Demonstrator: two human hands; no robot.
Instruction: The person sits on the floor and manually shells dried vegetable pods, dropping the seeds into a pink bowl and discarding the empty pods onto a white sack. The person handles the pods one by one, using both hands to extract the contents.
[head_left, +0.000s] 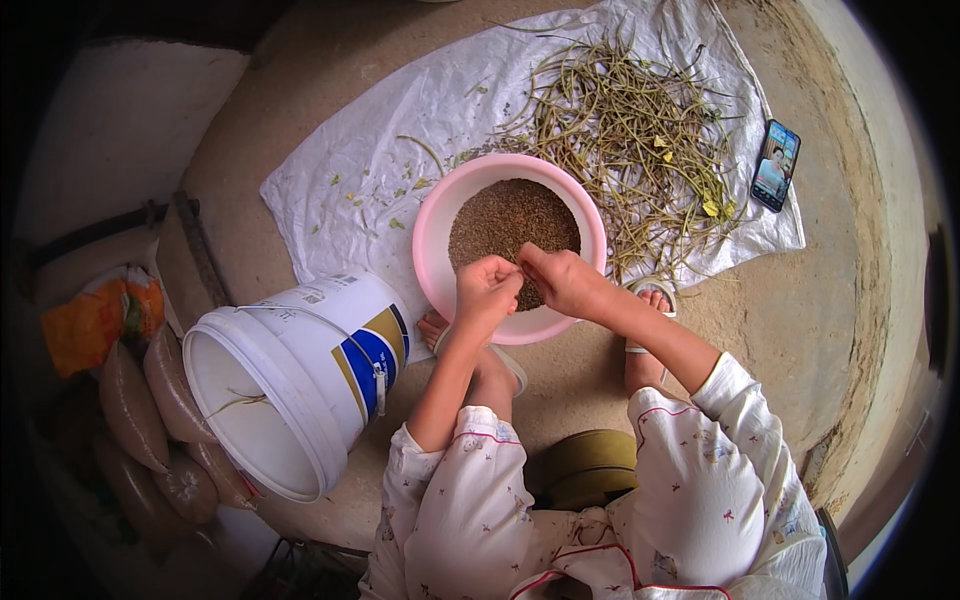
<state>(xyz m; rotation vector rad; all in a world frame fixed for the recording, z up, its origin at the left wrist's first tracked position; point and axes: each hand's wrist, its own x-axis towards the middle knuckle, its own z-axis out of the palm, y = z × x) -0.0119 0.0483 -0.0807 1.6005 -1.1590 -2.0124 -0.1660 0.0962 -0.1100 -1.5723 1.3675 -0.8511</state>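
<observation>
Both my hands meet over a pink-rimmed plastic basin (433, 225), which holds a layer of small brown seeds or grains (510, 214). My left hand (487, 292) has its fingers curled, with thumb and forefinger pinched together. My right hand (555, 277) comes from the right, its fingertips touching or nearly touching those of the left. Whatever lies between the fingertips is too small and too covered to make out. Behind and right of the basin, a heap of long thin green and brown pods (630, 120) lies on a white woven plastic sheet (375, 150).
A white plastic bucket (307, 300) with a wire handle stands at the left, a thin stalk inside. Filled bags (135, 405) are piled beyond it. A smartphone (775, 166) lies at the sheet's right edge. My feet flank the basin; a round olive-coloured object (589, 465) sits between my legs.
</observation>
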